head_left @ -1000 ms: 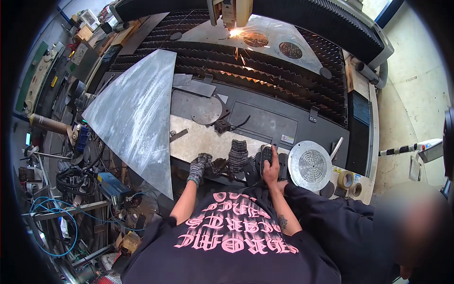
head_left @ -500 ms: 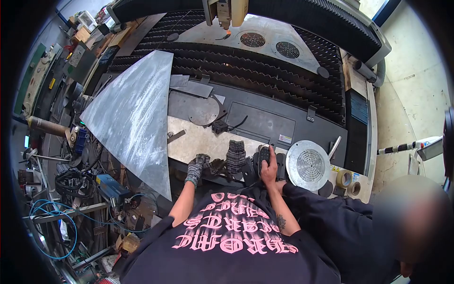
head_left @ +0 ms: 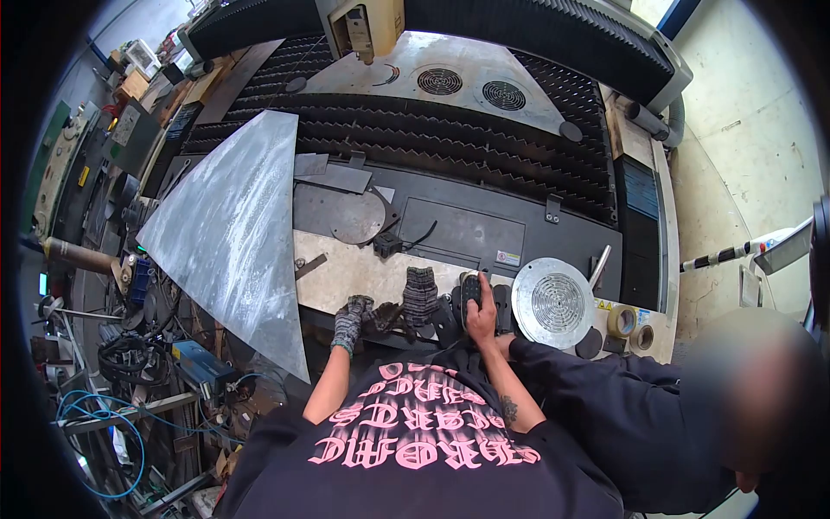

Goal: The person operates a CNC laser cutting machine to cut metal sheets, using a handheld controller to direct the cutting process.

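Note:
My right hand [head_left: 482, 313], bare, is wrapped round a black handheld remote control [head_left: 469, 292] with buttons, held upright at the near edge of the bench. My left hand [head_left: 349, 322] wears a grey knitted glove and rests on the same edge, its fingers curled; whether anything is inside them is hidden. Beside it lies a dark, crumpled glove [head_left: 383, 317]. A grey knitted glove [head_left: 421, 294] lies between my hands. Across the bench, a laser cutting head [head_left: 367, 43] hangs over a metal sheet [head_left: 467, 56] with round slotted patterns and a curved cut.
A large triangular metal sheet [head_left: 229, 233] juts out on the left. At right lie a round slotted disc [head_left: 553, 303] and tape rolls [head_left: 621, 320]. A black clip-like part [head_left: 388, 245] with a cable sits mid-bench. A co-worker's sleeve [head_left: 596, 381] is close on my right.
The cutting head has shifted left over the sheet, and the orange glow below it is gone, a curved cut now showing. My view has turned slightly. Both hands keep their places.

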Demonstrator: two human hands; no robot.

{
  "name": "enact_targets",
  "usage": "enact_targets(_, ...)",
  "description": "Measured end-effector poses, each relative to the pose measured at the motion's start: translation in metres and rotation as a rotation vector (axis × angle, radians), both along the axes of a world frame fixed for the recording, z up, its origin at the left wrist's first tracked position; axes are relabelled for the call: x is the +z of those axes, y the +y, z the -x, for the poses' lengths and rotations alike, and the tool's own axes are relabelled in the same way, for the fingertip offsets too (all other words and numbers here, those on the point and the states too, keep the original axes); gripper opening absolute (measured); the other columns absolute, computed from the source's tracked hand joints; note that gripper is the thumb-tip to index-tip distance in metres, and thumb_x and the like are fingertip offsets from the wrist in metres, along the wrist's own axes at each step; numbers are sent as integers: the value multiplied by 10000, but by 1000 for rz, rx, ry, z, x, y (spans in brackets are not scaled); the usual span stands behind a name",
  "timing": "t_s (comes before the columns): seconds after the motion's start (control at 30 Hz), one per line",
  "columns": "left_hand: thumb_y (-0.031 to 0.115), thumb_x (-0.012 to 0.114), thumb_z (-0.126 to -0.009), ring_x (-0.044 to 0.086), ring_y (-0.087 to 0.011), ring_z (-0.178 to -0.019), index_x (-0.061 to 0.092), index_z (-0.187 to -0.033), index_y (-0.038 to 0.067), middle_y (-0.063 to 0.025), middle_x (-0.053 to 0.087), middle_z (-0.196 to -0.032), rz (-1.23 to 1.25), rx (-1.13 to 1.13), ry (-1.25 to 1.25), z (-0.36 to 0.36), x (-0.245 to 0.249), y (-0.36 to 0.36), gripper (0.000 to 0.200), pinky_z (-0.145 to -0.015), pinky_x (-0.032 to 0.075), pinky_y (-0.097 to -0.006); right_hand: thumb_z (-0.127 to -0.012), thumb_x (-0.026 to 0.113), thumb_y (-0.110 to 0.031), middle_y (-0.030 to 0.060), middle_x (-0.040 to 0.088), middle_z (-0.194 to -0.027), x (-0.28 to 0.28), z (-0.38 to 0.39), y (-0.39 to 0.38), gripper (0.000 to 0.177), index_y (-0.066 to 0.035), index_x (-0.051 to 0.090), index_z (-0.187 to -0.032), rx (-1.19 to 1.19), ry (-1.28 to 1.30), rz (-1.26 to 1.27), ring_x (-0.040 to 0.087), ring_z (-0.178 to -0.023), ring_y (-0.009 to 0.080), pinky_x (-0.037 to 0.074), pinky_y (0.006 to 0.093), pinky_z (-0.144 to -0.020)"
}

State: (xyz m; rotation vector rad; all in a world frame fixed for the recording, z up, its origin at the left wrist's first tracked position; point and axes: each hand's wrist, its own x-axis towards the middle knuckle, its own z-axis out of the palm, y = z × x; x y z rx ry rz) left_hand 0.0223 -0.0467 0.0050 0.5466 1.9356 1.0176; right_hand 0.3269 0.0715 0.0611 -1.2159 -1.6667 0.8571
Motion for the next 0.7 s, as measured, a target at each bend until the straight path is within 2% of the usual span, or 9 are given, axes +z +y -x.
enact_targets(0.1, 433, 504, -956, 644, -282, -951, 678, -1078, 36, -149, 704, -1006, -2, -67, 119, 4, -11, 0, 450, -844, 481, -364, -799, 445, -26, 240, 540, -1268, 1, 0, 2, 607, -15, 411, -1405, 7, 0, -2, 539, -1172, 386, 402, 400, -1023)
enact_targets(0.23, 441, 464, -966, 632, -320, -998, 673, -1097, 50, -173, 690, -1056, 40, -69, 126, 13, -47, -4, 461, -877, 472, -379, -798, 448, -28, 242, 540, -1269, -1, 0, 1, 605, -12, 413, -1402, 3, 8, -1, 538, -1174, 386, 400, 402, -1025)
enact_targets(0.33, 430, 486, -961, 641, -285, -967, 671, -1108, 55, -150, 697, -1048, 28, -174, 204, 18, -55, -5, 443, -860, 480, -358, -793, 448, -27, 236, 509, -1334, 2, -1, -1, 614, 7, 407, -1404, 33, 28, 69, 489, -1254, 363, 353, 385, -1074)
enact_targets(0.47, 423, 525, -954, 641, -201, -901, 671, -1114, 52, -96, 705, -1009, -36, 4, -114, 0, -1, 0, 430, -798, 494, -325, -790, 447, -25, 232, 491, -1370, 3, -3, 2, 618, 17, 405, -1404, 39, 28, 90, 465, -1294, 349, 331, 376, -1097)
enact_targets(0.63, 433, 529, -952, 642, -203, -879, 683, -1087, 62, -98, 705, -997, 9, -26, -15, 2, -6, -2, 424, -780, 494, -329, -789, 449, -27, 228, 495, -1367, -1, -3, 1, 619, 12, 407, -1405, 45, 24, 73, 470, -1290, 349, 338, 375, -1092)
enact_targets(0.67, 433, 527, -953, 641, -207, -877, 684, -1087, 70, -99, 704, -997, 29, -46, 17, 0, -3, -2, 418, -779, 492, -329, -797, 448, -25, 243, 523, -1308, -2, -1, 1, 616, -13, 404, -1411, 26, 8, 25, 508, -1228, 384, 380, 393, -1050)
enact_targets(0.7, 429, 519, -958, 638, -215, -872, 685, -1084, 81, -102, 703, -991, 10, -71, 59, 1, -2, -2, 406, -780, 491, -331, -796, 448, -24, 240, 525, -1306, -3, 0, 1, 617, -14, 404, -1412, 24, 5, 17, 511, -1226, 380, 380, 390, -1050)
